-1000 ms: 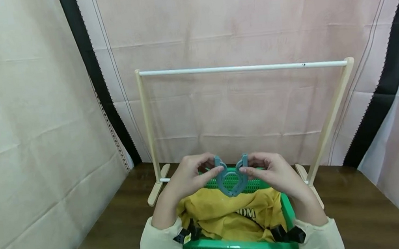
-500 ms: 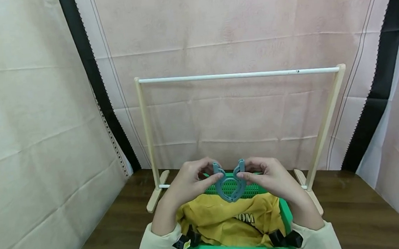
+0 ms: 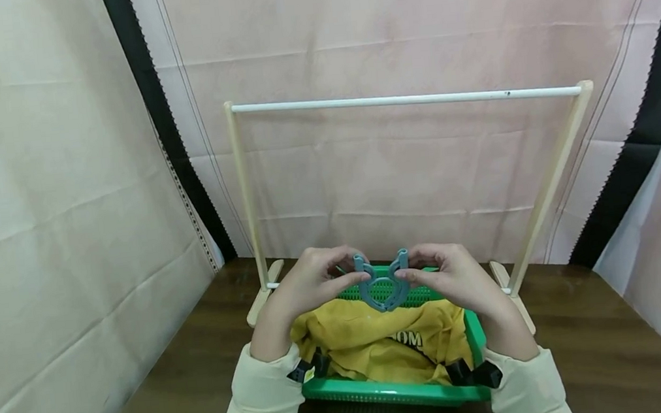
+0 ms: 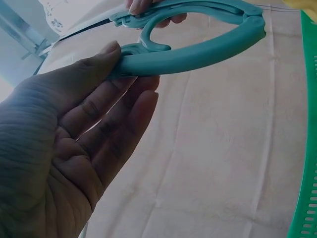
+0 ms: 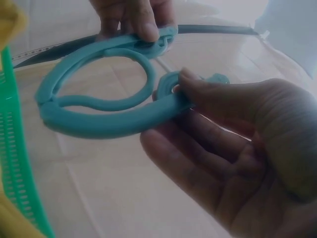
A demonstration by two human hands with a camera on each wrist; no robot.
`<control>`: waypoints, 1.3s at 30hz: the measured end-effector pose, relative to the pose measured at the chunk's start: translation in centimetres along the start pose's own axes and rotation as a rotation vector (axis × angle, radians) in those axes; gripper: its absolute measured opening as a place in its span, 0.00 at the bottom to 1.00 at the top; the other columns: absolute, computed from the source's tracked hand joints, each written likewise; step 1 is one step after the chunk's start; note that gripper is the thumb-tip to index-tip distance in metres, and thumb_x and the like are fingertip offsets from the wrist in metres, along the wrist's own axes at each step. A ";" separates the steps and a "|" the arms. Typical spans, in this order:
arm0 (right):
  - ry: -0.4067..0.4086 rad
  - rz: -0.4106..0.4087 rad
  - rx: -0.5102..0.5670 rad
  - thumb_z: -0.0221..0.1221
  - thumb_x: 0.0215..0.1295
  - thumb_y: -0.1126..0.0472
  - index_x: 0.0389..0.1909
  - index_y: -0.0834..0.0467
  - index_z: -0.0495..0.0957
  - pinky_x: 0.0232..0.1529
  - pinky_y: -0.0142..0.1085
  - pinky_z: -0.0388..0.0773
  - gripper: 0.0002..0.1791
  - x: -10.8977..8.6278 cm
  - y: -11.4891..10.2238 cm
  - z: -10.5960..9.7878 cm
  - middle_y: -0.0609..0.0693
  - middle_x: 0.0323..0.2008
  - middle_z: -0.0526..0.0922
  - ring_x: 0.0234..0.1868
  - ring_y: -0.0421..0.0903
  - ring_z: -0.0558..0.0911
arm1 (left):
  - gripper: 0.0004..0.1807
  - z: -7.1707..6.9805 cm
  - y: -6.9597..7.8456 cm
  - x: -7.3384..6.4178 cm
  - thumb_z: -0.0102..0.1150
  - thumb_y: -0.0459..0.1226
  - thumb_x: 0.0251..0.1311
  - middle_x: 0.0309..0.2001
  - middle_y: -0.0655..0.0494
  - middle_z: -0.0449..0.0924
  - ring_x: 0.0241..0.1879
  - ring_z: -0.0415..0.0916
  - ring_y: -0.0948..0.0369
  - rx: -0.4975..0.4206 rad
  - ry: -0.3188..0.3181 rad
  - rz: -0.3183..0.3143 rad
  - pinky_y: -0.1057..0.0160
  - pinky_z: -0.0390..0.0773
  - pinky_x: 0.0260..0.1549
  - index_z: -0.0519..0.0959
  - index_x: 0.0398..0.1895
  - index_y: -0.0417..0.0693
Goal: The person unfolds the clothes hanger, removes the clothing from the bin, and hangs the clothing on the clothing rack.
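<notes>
A teal folding clothes hanger, bent into a U around an inner loop, is held up by both hands over the green basket in the head view. My left hand pinches one arm end between thumb and fingers. The opposite end is pinched the same way by my right hand. Each wrist view shows the hanger close up, its hinge pointing away from the palms. Below it, a yellow garment with dark lettering lies crumpled in the basket.
Behind the hands stands a rack with a white crossbar and pale wooden posts. Its feet rest on the brown wooden table. Light cloth walls close in the back and sides.
The head view has tilted up, then down, shifting the whole scene slightly. Both hands keep their pinch on the hanger with almost no movement relative to the basket.
</notes>
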State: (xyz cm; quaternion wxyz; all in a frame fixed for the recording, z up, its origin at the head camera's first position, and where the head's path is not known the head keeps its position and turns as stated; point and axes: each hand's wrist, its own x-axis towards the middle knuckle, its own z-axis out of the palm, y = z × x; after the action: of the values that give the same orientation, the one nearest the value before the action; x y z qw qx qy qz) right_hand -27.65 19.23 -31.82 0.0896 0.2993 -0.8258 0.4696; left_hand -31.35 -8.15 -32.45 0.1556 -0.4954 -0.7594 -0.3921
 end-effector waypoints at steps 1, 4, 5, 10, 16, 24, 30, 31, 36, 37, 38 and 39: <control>0.005 -0.005 -0.021 0.67 0.67 0.59 0.43 0.51 0.86 0.38 0.40 0.85 0.06 0.1 -0.1 -0.2 0.45 0.39 0.88 0.40 0.44 0.88 | 0.08 -0.1 0.0 0.3 0.68 0.37 0.64 0.34 0.64 0.85 0.34 0.82 0.71 0.005 -0.009 0.015 0.67 0.82 0.29 0.83 0.45 0.49; 0.020 -0.027 -0.073 0.68 0.66 0.58 0.40 0.49 0.86 0.36 0.39 0.85 0.04 0.4 -0.4 -0.7 0.43 0.37 0.87 0.41 0.43 0.87 | 0.08 -0.4 -0.1 0.9 0.68 0.36 0.64 0.33 0.64 0.85 0.33 0.82 0.72 0.005 -0.022 0.041 0.69 0.82 0.31 0.83 0.44 0.48; 0.021 -0.036 -0.083 0.68 0.66 0.58 0.40 0.49 0.86 0.36 0.39 0.85 0.04 0.5 -0.5 -0.8 0.43 0.37 0.87 0.41 0.42 0.86 | 0.08 -0.5 0.0 1.1 0.68 0.36 0.63 0.33 0.64 0.85 0.32 0.82 0.72 0.005 -0.021 0.044 0.68 0.82 0.30 0.83 0.44 0.48; 0.007 -0.044 -0.086 0.68 0.66 0.58 0.39 0.49 0.86 0.37 0.37 0.84 0.03 0.7 -0.6 -0.8 0.43 0.36 0.87 0.41 0.42 0.86 | 0.08 -0.8 0.0 1.0 0.70 0.36 0.62 0.32 0.66 0.85 0.32 0.81 0.73 0.019 -0.024 0.018 0.68 0.82 0.30 0.84 0.43 0.50; 0.001 -0.032 -0.045 0.67 0.67 0.59 0.40 0.51 0.85 0.37 0.38 0.85 0.03 0.5 -0.7 -0.4 0.45 0.37 0.87 0.40 0.44 0.87 | 0.06 -0.7 0.3 0.5 0.68 0.37 0.64 0.34 0.65 0.85 0.36 0.82 0.70 0.027 0.015 -0.044 0.63 0.83 0.32 0.83 0.42 0.51; -0.003 -0.030 0.012 0.66 0.68 0.61 0.43 0.54 0.84 0.35 0.39 0.85 0.05 0.5 -0.8 -0.3 0.49 0.38 0.87 0.38 0.48 0.87 | 0.05 -0.8 0.7 0.1 0.68 0.39 0.65 0.33 0.67 0.84 0.35 0.82 0.69 -0.005 0.037 -0.097 0.62 0.82 0.29 0.83 0.41 0.54; 0.006 -0.028 0.005 0.65 0.68 0.60 0.43 0.53 0.84 0.35 0.39 0.85 0.05 0.5 -0.8 -0.4 0.49 0.39 0.87 0.38 0.48 0.87 | 0.05 -0.8 0.5 0.3 0.68 0.39 0.64 0.33 0.65 0.85 0.35 0.82 0.67 -0.032 0.051 -0.088 0.62 0.83 0.29 0.83 0.41 0.54; 0.008 -0.025 0.004 0.65 0.68 0.60 0.43 0.53 0.84 0.35 0.39 0.85 0.05 0.4 -0.8 -0.4 0.48 0.39 0.87 0.38 0.48 0.87 | 0.05 -0.7 0.5 0.3 0.68 0.39 0.64 0.33 0.65 0.85 0.35 0.82 0.67 -0.035 0.052 -0.088 0.62 0.83 0.30 0.83 0.41 0.54; 0.014 -0.002 0.019 0.66 0.68 0.60 0.43 0.54 0.84 0.36 0.39 0.85 0.05 0.0 -0.6 -0.4 0.48 0.39 0.87 0.39 0.48 0.87 | 0.04 -0.5 0.4 0.0 0.68 0.39 0.64 0.33 0.66 0.85 0.34 0.83 0.68 -0.039 0.050 -0.103 0.61 0.83 0.31 0.83 0.40 0.54; 0.018 0.000 0.024 0.66 0.68 0.60 0.43 0.54 0.84 0.36 0.40 0.85 0.05 -0.1 -0.6 -0.3 0.49 0.39 0.87 0.39 0.48 0.87 | 0.04 -0.4 0.5 -0.1 0.68 0.40 0.65 0.33 0.66 0.85 0.34 0.82 0.68 -0.037 0.050 -0.106 0.62 0.83 0.32 0.82 0.40 0.54; 0.020 0.000 0.032 0.66 0.68 0.60 0.43 0.55 0.84 0.36 0.39 0.85 0.05 -0.2 -0.5 -0.2 0.49 0.39 0.87 0.39 0.48 0.87 | 0.04 -0.4 0.5 -0.2 0.68 0.39 0.65 0.33 0.66 0.85 0.34 0.82 0.68 -0.035 0.050 -0.109 0.62 0.83 0.32 0.82 0.40 0.54; 0.022 0.001 0.040 0.66 0.68 0.60 0.43 0.55 0.84 0.36 0.39 0.85 0.06 -0.2 -0.4 -0.1 0.50 0.39 0.87 0.39 0.48 0.88 | 0.04 -0.4 0.5 -0.3 0.68 0.40 0.65 0.33 0.66 0.85 0.34 0.82 0.68 -0.034 0.049 -0.112 0.63 0.83 0.32 0.82 0.40 0.55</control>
State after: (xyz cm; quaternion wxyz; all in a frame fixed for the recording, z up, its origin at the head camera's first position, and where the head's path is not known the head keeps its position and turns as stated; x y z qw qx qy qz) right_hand -27.25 19.27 -31.54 0.0922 0.2955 -0.8154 0.4891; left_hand -30.85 -8.51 -32.17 0.1435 -0.4451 -0.7752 -0.4248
